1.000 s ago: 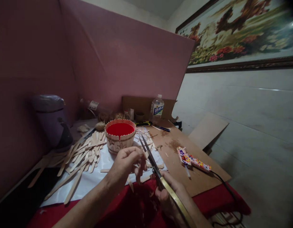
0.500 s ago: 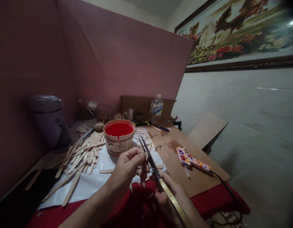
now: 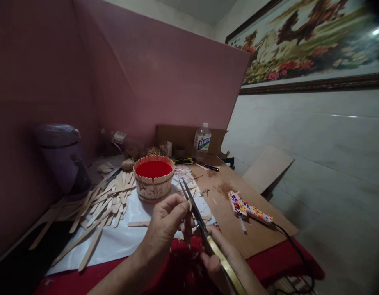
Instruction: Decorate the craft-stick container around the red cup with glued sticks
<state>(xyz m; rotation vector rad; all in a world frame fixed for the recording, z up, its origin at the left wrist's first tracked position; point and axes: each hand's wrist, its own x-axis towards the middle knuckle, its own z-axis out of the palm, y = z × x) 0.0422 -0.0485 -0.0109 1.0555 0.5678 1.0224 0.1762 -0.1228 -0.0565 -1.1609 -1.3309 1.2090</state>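
My right hand [image 3: 222,258] is wrapped round the handles of a pair of scissors [image 3: 199,219] with gold-coloured grips. The dark blades point up and away, slightly apart. My left hand [image 3: 169,219] is closed in a pinch on a small pale piece of wood [image 3: 190,204], right beside the blades. Most of that piece is hidden by the fingers. Just beyond the left hand stands a round bucket [image 3: 154,189] faced with wooden sticks, red inside, with a narrow gap in its front rim.
Many wooden craft sticks [image 3: 100,205] lie heaped on white sheeting at left. A flowered glue gun [image 3: 249,208] with a black cord rests on the cardboard [image 3: 232,235] at right. Behind are a plastic bottle [image 3: 203,139], a yellow-black cutter [image 3: 185,161] and a purple bin [image 3: 62,159].
Both hands and the scissors stay in nearly the same place. The left hand has shifted very slightly, its pinch still against the blades. The view has tilted a little.
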